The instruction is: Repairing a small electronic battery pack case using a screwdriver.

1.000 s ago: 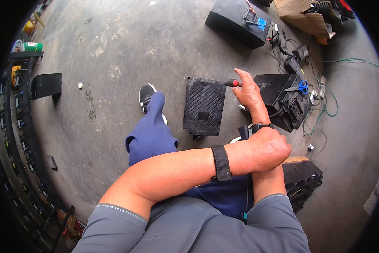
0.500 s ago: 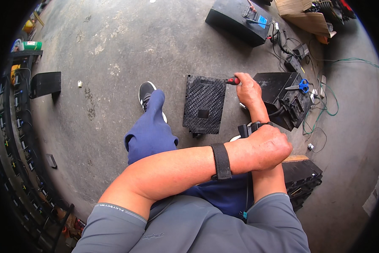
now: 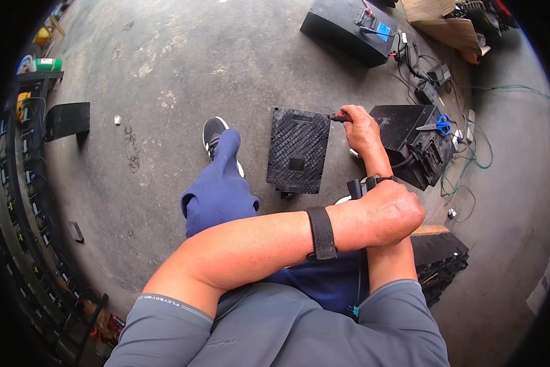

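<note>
My right hand [image 3: 364, 133] is closed around a screwdriver [image 3: 339, 117] with a red and black handle. Its tip reaches the upper right corner of a black panel with diagonal ribs [image 3: 299, 144] and a small square recess, set in front of me. Crossing over my right forearm, my left hand [image 3: 394, 213] is curled into a fist, its fingertips hidden; whether anything is inside cannot be seen. Just right of my right hand stands a black case [image 3: 400, 125], with blue-handled scissors [image 3: 439, 125] lying on it.
A larger black box [image 3: 345, 30] stands farther off, beside tangled cables and power adapters [image 3: 428, 92]. An opened cardboard box [image 3: 443, 27] is at the far right. Black cases [image 3: 440, 260] lie near my right side. A dark rack [image 3: 33, 202] runs along the left.
The screwdriver's handle has turned slightly in my right hand, showing more black. My left fist stays put over the right forearm. The whole view has shifted very slightly.
</note>
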{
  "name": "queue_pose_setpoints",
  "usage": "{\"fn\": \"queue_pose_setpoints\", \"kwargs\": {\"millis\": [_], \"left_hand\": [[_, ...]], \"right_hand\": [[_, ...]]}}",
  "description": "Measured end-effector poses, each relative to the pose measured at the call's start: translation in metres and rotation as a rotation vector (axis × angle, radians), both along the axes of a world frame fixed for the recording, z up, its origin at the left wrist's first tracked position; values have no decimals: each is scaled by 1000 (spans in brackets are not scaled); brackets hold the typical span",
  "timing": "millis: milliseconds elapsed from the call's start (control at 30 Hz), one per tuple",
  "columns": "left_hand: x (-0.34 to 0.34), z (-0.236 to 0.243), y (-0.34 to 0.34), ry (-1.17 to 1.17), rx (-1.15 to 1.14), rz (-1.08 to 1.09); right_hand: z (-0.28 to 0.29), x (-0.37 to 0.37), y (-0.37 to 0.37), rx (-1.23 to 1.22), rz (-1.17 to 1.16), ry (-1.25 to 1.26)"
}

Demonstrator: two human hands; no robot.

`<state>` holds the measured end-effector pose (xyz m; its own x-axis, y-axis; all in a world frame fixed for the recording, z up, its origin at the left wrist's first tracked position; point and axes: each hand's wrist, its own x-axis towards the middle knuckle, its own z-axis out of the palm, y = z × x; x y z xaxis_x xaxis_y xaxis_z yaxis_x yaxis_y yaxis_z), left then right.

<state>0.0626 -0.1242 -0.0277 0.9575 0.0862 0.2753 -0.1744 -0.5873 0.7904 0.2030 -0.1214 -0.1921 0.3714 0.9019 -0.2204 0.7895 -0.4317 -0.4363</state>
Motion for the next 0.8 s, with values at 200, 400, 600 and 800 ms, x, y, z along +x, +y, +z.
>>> {"fn": "queue_pose_setpoints", "kwargs": {"millis": [200,400,600,800], "left_hand": [[2,-1,-3,14,-4,6],[2,-1,-3,-10,15,12],[5,-8,-6,13,15,3],[19,-15,-29,-35,94,144]], "right_hand": [[37,-11,25,-292,-130,-40],[5,1,5,84,-65,-38],[28,-10,20,-266,-90,-154],[19,2,5,19,14,83]]}}
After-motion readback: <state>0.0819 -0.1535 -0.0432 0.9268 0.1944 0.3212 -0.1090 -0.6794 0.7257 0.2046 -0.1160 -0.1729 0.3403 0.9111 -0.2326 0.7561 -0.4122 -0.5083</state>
